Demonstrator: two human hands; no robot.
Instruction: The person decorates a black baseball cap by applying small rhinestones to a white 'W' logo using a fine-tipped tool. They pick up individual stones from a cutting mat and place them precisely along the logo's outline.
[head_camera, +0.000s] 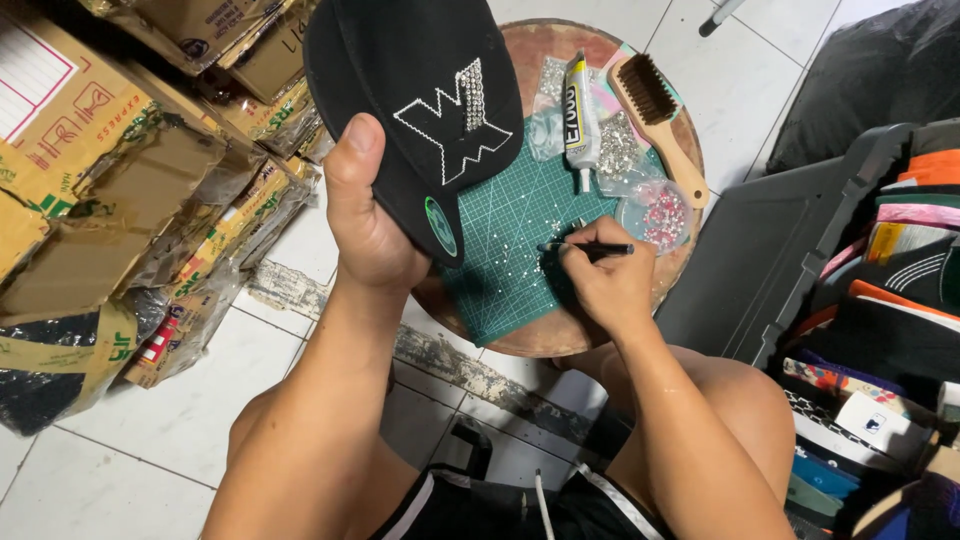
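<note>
My left hand (368, 215) grips a black cap (415, 105) by its brim, held up over the left side of a round wooden stool (560, 335). The cap's front shows a white outlined emblem partly filled with small clear stones. My right hand (598, 278) holds a thin black pen-like tool (590, 248), its tip down among loose small stones scattered on a green cutting mat (510, 225) on the stool top.
A tube of glue (580, 112), a wooden brush (655, 115), and clear bags and a dish of stones (655, 212) lie at the stool's far side. Flattened cardboard boxes (110, 190) pile up on the left. A dark bin with folded caps (880, 300) stands on the right.
</note>
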